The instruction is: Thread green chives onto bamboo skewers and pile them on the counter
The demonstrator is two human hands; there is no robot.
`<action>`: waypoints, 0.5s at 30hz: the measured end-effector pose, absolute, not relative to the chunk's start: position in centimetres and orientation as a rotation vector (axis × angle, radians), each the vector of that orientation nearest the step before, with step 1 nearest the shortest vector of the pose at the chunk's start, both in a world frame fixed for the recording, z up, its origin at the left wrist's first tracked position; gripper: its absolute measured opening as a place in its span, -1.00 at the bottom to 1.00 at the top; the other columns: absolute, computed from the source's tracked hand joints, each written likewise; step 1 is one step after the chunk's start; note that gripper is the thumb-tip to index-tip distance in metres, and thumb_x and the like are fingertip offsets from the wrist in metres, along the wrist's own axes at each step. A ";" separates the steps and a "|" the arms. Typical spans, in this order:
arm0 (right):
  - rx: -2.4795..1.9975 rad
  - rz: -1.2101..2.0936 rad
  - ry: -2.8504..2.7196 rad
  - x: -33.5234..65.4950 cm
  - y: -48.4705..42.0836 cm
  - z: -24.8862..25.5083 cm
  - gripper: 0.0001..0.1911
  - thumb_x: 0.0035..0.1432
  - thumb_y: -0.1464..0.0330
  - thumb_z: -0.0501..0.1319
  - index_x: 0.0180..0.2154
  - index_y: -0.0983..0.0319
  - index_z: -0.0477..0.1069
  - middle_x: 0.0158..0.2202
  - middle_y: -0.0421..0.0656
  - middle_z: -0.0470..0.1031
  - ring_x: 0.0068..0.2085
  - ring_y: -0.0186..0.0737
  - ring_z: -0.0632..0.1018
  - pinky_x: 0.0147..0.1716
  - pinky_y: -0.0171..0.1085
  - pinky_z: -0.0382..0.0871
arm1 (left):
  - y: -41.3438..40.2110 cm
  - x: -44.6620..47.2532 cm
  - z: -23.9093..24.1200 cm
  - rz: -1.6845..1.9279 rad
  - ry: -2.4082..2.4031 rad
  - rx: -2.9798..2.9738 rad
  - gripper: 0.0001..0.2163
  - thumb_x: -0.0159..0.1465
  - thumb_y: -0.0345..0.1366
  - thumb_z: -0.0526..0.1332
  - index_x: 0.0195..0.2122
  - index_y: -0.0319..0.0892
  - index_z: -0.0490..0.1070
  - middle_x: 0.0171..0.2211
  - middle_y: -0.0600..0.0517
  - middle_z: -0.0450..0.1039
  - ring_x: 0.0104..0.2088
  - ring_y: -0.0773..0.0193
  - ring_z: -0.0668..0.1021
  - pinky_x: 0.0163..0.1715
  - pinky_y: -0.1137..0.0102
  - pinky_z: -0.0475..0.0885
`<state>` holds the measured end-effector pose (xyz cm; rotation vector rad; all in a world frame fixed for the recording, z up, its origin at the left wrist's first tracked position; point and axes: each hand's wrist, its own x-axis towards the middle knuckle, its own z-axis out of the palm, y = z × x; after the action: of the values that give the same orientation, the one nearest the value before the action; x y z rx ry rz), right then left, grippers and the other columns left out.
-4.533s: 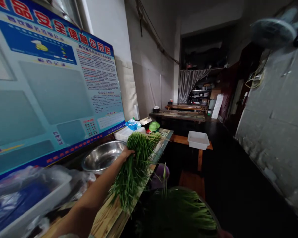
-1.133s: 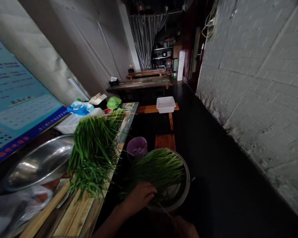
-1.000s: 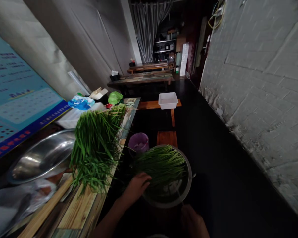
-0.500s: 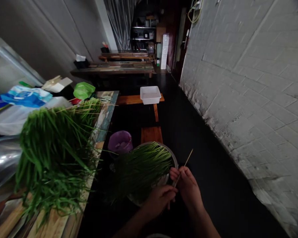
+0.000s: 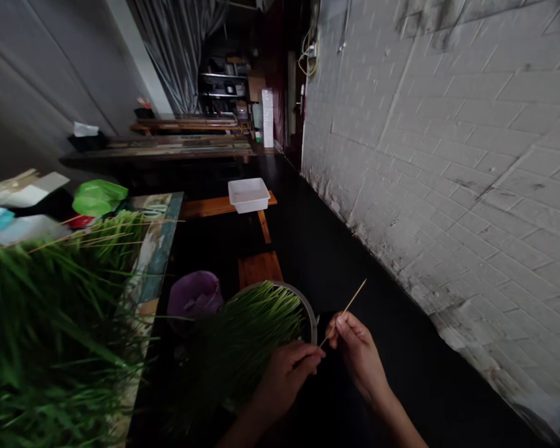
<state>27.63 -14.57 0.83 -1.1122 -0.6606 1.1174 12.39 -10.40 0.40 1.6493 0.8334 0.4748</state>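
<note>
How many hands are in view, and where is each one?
2. The left hand is at the lower end of a thin stick; the right hand pinches that stick further up. No other hand shows.

We pinch the near end of the thin stick (image 5: 355, 296) with our curled left hand (image 5: 290, 372), its middle with our right hand (image 5: 357, 352), thumb on top.

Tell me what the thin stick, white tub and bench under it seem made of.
Thin stick: probably bamboo or wood, matte, from its pale tan colour. White tub: likely smooth plastic, given its even colour and flared rim. Bench: apparently wood, possibly varnished; orange-brown, with a squared leg.
</note>
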 end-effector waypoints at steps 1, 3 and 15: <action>-1.114 1.109 -0.667 27.6 -14.6 1.0 -0.73 0.13 0.17 0.22 -0.46 0.24 0.41 -0.53 -0.26 0.38 -0.51 -0.39 0.32 -0.46 -0.39 0.22 | -10.5 12.4 0.6 0.486 0.837 1.647 -0.71 0.22 -0.13 0.06 -0.32 -0.14 0.52 -0.51 0.04 0.43 -0.49 0.34 0.41 -0.41 0.49 0.30; -1.128 1.081 -0.705 27.6 -14.8 1.2 -0.76 0.13 0.19 0.23 -0.43 0.23 0.42 -0.51 -0.25 0.40 -0.49 -0.38 0.34 -0.43 -0.39 0.24 | -10.6 12.6 0.9 0.515 0.851 1.635 -0.70 0.22 -0.12 0.06 -0.34 -0.16 0.52 -0.53 0.05 0.41 -0.50 0.35 0.40 -0.42 0.50 0.29; -1.186 0.989 -0.823 27.4 -15.3 1.9 -0.79 0.13 0.20 0.23 -0.32 0.22 0.43 -0.46 -0.24 0.42 -0.46 -0.37 0.38 -0.41 -0.38 0.27 | -11.0 13.1 0.4 0.554 0.855 1.553 -0.67 0.20 -0.07 0.07 -0.32 -0.17 0.53 -0.57 0.07 0.37 -0.55 0.37 0.37 -0.48 0.50 0.27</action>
<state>27.36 -15.32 1.89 -1.1863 -0.8229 0.9886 13.06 -11.03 0.39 1.5535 0.8545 0.5542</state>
